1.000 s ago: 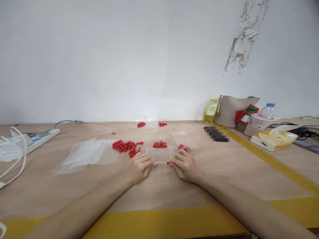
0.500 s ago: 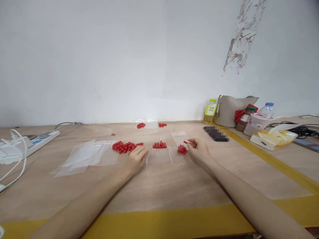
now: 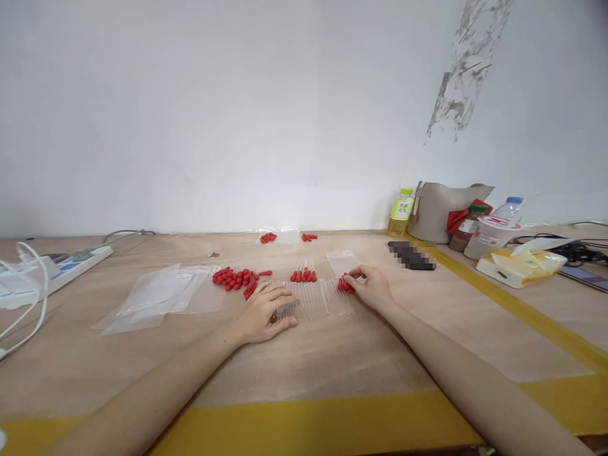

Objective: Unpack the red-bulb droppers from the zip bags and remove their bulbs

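Note:
My left hand [image 3: 263, 313] lies over the left end of a row of thin clear dropper tubes [image 3: 313, 297], fingers stretched and thumb apart, with nothing visibly gripped. My right hand [image 3: 373, 289] is at a small cluster of red rubber dropper bulbs [image 3: 342, 284], beside the row's right end. Its thumb and fingertips are closed on a red bulb there, which they partly cover. Just behind the row lie several droppers with red bulbs [image 3: 304, 276] fitted, their thin tubes pointing to the wall. A larger pile of loose red bulbs [image 3: 232, 278] sits left of the row.
Clear plastic bags [image 3: 152, 301] lie at left, near a white power strip [image 3: 90, 265]. Small red bulb groups [image 3: 268, 238] rest on plastic near the wall. On the right are a black phone [image 3: 412, 255], a yellow drink bottle [image 3: 401, 214], a grey bag [image 3: 434, 212] and a tissue pack [image 3: 521, 263].
My left hand has come off the loose bulb pile and spread out over the tubes, nearer me. My right hand has moved left with a red bulb, onto the small cluster.

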### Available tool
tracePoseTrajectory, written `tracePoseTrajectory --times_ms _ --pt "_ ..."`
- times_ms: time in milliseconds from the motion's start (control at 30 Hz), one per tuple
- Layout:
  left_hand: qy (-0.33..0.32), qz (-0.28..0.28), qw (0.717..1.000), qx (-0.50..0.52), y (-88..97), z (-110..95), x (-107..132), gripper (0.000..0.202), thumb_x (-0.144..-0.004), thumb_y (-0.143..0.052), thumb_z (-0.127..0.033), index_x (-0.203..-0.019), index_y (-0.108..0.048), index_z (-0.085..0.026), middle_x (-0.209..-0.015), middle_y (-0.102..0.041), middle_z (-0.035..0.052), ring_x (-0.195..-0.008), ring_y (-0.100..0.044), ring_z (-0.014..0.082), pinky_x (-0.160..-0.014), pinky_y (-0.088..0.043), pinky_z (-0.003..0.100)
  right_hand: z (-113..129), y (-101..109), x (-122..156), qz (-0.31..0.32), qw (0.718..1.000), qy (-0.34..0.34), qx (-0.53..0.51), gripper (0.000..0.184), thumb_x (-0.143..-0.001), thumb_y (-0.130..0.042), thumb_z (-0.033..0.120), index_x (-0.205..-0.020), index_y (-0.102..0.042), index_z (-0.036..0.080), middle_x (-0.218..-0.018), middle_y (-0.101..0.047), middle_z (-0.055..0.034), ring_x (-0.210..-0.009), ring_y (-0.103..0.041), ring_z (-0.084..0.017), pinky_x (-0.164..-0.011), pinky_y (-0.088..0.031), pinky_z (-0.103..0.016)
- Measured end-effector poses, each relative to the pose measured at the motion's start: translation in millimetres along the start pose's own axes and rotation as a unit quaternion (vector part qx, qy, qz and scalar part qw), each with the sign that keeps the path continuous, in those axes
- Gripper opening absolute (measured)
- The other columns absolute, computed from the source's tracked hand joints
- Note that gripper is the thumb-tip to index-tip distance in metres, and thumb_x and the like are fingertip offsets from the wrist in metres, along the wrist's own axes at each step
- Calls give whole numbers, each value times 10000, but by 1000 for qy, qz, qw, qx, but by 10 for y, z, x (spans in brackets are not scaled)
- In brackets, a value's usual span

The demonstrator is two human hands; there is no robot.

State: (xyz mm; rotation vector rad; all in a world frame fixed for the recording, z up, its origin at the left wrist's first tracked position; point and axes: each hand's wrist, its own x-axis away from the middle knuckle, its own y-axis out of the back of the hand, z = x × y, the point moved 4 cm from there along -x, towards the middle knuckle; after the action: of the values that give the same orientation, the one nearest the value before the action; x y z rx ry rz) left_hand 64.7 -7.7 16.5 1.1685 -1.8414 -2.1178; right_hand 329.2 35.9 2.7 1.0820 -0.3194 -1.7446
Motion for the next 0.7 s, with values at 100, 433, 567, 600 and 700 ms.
tracePoseTrajectory --times_ms 100,433,567,600,700 --pt "-2 35 999 16 -27 30 13 484 -753 -545 -479 -1196 -498 -290 -1225 -527 66 -1177 -424 250 -1015 -223 500 4 -5 -5 4 1000 3 2 201 -724 -522 374 -719 -648 217 -789 -660 -10 -807 -553 -177 -735 -369 -281" --pt "14 79 996 40 -92 176 46 370 -858 -424 -391 -1220 -460 -318 -1240 -521 50 -1177 -440 197 -1038 -146 520 -86 -34 -14 -9 1000 -11 -14 355 -817 -365 415 -753 -619 175 -743 -656 -35 -685 -576 -154 -608 -385 -235" --pt "28 61 997 31 -111 185 64 391 -847 -439 -401 -1223 -461 -297 -1264 -495 64 -1209 -397 212 -1038 -142 529 -76 9 -20 -19 1000 -24 -3 405 -831 -321 438 -765 -614 166 -758 -651 -44 -691 -567 -156 -606 -378 -236" --pt "34 55 998 27 -110 186 67 391 -847 -438 -402 -1220 -466 -288 -1266 -491 68 -1216 -387 215 -1040 -143 527 -65 25 -31 -21 999 -27 3 408 -834 -315 439 -778 -612 165 -772 -650 -45 -704 -566 -156 -612 -375 -236" --pt "48 38 998 20 -101 186 71 373 -859 -417 -388 -1205 -486 -267 -1261 -492 72 -1223 -375 216 -1043 -157 518 4 68 -103 -13 999 -33 27 407 -842 -302 425 -802 -611 164 -796 -648 -46 -733 -562 -153 -632 -365 -237"
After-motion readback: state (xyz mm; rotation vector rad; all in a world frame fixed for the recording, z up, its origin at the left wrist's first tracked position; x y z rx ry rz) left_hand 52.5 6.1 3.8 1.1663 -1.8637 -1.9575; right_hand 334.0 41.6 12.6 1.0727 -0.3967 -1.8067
